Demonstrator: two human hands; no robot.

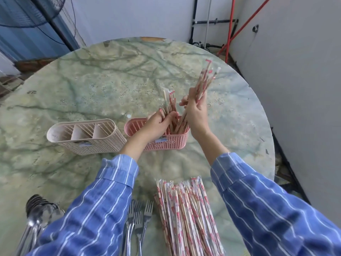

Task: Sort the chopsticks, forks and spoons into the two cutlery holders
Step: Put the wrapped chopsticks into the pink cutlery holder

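My right hand grips a bundle of wrapped chopsticks, its lower ends dipping into the right end of the pink cutlery holder. My left hand holds a second bunch of wrapped chopsticks standing in the same holder. The beige three-compartment holder stands to the left with nothing visible in it. A pile of wrapped chopsticks lies at the near edge. Forks lie to its left, and spoons lie at the near left, partly hidden by my sleeve.
Everything sits on a round green marbled table. A white wall stands close on the right, with red poles and pipes in the far corner. A fan stands at the far left.
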